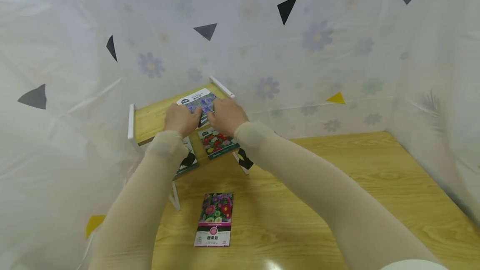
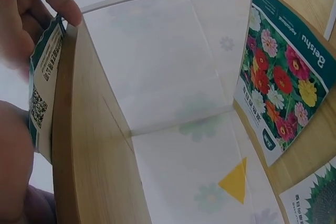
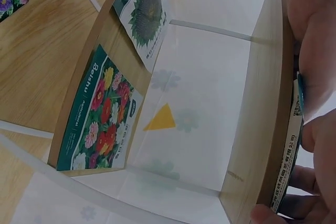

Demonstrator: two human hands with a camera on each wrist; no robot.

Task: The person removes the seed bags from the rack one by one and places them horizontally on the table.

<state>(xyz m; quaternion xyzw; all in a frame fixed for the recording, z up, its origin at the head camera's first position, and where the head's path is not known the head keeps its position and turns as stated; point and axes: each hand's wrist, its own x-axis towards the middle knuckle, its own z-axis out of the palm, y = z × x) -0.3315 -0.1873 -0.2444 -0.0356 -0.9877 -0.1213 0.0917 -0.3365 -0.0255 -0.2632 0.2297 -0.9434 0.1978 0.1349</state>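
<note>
Two hands work on one packet: the left grip [image 1: 181, 119] and the right grip [image 1: 227, 116] both pinch the purple-flowered packet [image 1: 204, 102], one from each side, with the thumbs close together near its lower end. It lies between the grips on the upper shelf [image 1: 150, 122], its near end at the front edge. Its long axis runs front to back, slightly slanted; the white titled end points away from the person, the dark green end towards the person. From the wrists, its back shows white with printed text, and the left wrist view adds a square code.

Four packets are visible, one of each kind. Besides the held one, two rest below the grips on the lower shelf [image 1: 199, 150]: the red-flowered packet [image 1: 214, 141] under the right grip and the sunflower packet [image 3: 147, 14] under the left, partly covered by the left forearm in the head view. Both have their green ends at the front edge. The fourth, the pink-banded packet [image 1: 213, 222], lies flat on the surface [image 1: 285, 228], nearer the person than the grips, its long axis also front to back, flowers away and white end near.

Two shelves make up the rack, with white side pieces [image 1: 131, 122].
</note>
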